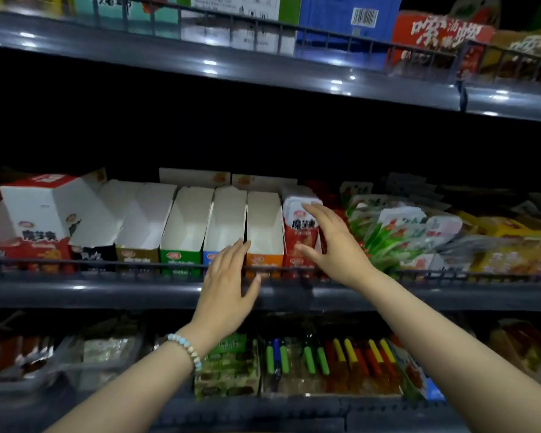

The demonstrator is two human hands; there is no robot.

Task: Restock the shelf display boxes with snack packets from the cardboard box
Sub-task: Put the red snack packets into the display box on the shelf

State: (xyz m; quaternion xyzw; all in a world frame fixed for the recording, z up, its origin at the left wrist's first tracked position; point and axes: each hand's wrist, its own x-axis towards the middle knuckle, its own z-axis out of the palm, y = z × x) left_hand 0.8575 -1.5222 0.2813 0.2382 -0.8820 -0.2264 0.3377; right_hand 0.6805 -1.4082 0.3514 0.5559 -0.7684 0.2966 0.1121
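A row of narrow display boxes stands on the middle shelf behind a wire rail. The green-fronted box (183, 232), the blue-fronted box (227, 220) and the orange-fronted box (264, 232) look empty inside. The red-fronted box (303, 264) holds upright red and white snack packets (302, 214). My left hand (228, 282) reaches with straight fingers to the front of the blue and orange boxes. Spread open, my right hand (334, 245) lies against the right side of the red packets. The cardboard box is out of view.
A tilted red and white box (44, 210) and two more empty boxes sit at the left. Green and yellow packets (413, 235) are piled at the right. The wire rail (107, 265) fronts the shelf. Sausage sticks and trays fill the lower shelf (325, 360); cartons line the top shelf.
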